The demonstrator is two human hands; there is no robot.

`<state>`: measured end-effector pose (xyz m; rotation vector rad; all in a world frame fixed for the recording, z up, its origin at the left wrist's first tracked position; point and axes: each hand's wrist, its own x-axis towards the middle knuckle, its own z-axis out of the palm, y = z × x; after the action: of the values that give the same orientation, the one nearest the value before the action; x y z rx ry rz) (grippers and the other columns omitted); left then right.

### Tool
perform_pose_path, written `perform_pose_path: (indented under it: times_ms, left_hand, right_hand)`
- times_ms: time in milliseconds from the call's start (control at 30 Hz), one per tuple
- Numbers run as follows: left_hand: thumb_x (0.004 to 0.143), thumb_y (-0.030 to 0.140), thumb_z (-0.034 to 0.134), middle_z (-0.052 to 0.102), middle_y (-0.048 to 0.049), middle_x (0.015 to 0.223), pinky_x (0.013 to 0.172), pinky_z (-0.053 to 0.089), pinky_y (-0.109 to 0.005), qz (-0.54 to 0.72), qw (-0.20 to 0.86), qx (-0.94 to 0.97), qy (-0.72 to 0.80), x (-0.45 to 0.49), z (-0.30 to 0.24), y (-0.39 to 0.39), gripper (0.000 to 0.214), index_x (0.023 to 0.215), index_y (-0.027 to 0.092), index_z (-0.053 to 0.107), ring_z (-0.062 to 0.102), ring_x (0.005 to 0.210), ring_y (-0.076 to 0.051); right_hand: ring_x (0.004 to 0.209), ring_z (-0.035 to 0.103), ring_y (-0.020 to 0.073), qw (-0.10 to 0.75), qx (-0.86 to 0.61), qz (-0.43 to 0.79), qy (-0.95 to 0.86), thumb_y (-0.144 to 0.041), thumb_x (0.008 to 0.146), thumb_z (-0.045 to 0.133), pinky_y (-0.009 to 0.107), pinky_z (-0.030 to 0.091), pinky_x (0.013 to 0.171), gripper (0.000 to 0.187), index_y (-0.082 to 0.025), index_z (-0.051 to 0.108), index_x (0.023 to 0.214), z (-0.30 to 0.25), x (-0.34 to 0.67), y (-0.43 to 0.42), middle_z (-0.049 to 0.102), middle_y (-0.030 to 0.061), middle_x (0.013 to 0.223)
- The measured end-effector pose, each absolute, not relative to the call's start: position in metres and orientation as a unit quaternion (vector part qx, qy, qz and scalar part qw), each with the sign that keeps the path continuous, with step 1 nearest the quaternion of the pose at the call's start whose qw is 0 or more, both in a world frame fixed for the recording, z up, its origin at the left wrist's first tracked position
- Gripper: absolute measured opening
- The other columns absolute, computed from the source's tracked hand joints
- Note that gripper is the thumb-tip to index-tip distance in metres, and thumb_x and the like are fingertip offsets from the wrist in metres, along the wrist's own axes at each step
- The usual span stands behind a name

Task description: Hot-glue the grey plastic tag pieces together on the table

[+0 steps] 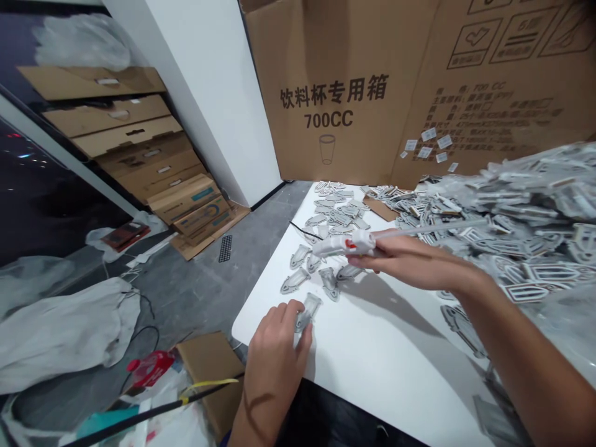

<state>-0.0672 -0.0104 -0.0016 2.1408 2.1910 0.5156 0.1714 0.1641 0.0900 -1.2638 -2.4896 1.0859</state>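
My left hand [275,346] pinches a small grey shield-shaped piece [308,308] against the white table [386,366] near its front left corner. My right hand [410,257] grips a white glue gun [347,244] with a long glue stick out its back, nozzle pointing left above a few loose grey pieces [298,279]. A big heap of the same grey pieces [526,205] covers the table's right side.
Large cardboard boxes [344,93] printed 700CC stand behind the table. Flattened cartons [139,155] lean at the left wall. White bags [60,329], a small box [209,366] and a red bottle [151,366] lie on the grey floor. A thin black cable [305,231] crosses the table edge.
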Motion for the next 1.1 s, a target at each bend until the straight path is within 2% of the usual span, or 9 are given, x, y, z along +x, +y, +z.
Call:
perform_pose_path:
  times_ms: [100,167,233,300,400,767,1000,1100]
  left_hand:
    - [0.099,0.025,0.064,0.068,-0.0039,0.099,0.079,0.050,-0.038,0.141,-0.027,0.675,0.724,-0.063,-0.007,-0.008,0.019,0.117,0.023,0.061,0.068,0.090,-0.026]
    - [0.097,0.030,0.069,0.068,-0.0038,0.099,0.078,0.051,-0.037,0.131,-0.022,0.669,0.731,-0.060,-0.006,-0.009,0.027,0.122,0.023,0.062,0.068,0.090,-0.026]
    - [0.095,0.033,0.073,0.068,-0.0041,0.101,0.079,0.052,-0.037,0.117,0.000,0.672,0.731,-0.058,-0.001,-0.011,0.035,0.127,0.023,0.062,0.068,0.093,-0.026]
    - [0.095,0.029,0.072,0.068,-0.0047,0.104,0.081,0.052,-0.038,0.094,0.029,0.681,0.725,-0.056,0.004,-0.013,0.035,0.128,0.024,0.063,0.068,0.096,-0.027]
    - [0.098,0.018,0.063,0.067,-0.0050,0.105,0.082,0.053,-0.039,0.074,0.063,0.687,0.720,-0.054,0.006,-0.014,0.028,0.124,0.025,0.066,0.067,0.098,-0.026]
    - [0.099,0.018,0.063,0.066,-0.0056,0.104,0.077,0.056,-0.036,0.122,0.041,0.687,0.716,-0.050,-0.004,-0.013,0.028,0.124,0.025,0.071,0.068,0.092,-0.023]
    - [0.096,0.017,0.067,0.068,-0.0077,0.117,0.078,0.058,-0.039,0.152,0.035,0.690,0.707,-0.049,-0.005,-0.012,0.022,0.117,0.023,0.071,0.068,0.094,-0.024]
    - [0.095,0.016,0.068,0.069,-0.0077,0.123,0.084,0.059,-0.042,0.159,0.024,0.703,0.692,-0.050,-0.006,-0.011,0.021,0.115,0.022,0.070,0.067,0.101,-0.027]
  right_hand:
    - [0.067,0.047,0.0173,0.040,-0.402,0.359,-0.842,-0.063,0.099,0.053,0.031,0.035,0.059,0.051,-0.023,0.040,0.070,0.086,0.167,0.162,0.047,-0.0006,0.073]
    - [0.067,0.049,0.0181,0.018,-0.402,0.344,-0.848,-0.065,0.098,0.053,0.031,0.036,0.059,0.053,-0.023,0.041,0.068,0.084,0.163,0.161,0.050,0.0006,0.073]
    - [0.074,0.056,0.0211,0.004,-0.396,0.329,-0.857,-0.069,0.098,0.050,0.032,0.039,0.063,0.054,-0.023,0.049,0.070,0.081,0.160,0.159,0.057,0.0029,0.077]
    - [0.091,0.062,0.0260,-0.002,-0.381,0.315,-0.869,-0.068,0.099,0.048,0.034,0.044,0.075,0.052,-0.023,0.059,0.078,0.078,0.157,0.158,0.065,0.0061,0.087]
    - [0.107,0.063,0.0309,-0.015,-0.358,0.297,-0.885,-0.065,0.101,0.047,0.038,0.046,0.088,0.049,-0.022,0.065,0.087,0.075,0.154,0.156,0.070,0.0098,0.097]
    - [0.100,0.065,0.0290,-0.011,-0.316,0.273,-0.909,-0.053,0.104,0.047,0.038,0.047,0.086,0.044,-0.020,0.073,0.092,0.068,0.143,0.148,0.072,0.0094,0.093]
    - [0.103,0.066,0.0288,-0.018,-0.313,0.249,-0.916,-0.049,0.107,0.043,0.036,0.047,0.085,0.044,-0.020,0.073,0.094,0.066,0.143,0.146,0.074,0.0097,0.098]
    - [0.104,0.067,0.0300,-0.015,-0.313,0.241,-0.919,-0.048,0.108,0.041,0.037,0.047,0.087,0.044,-0.019,0.074,0.098,0.064,0.142,0.144,0.075,0.0111,0.102]
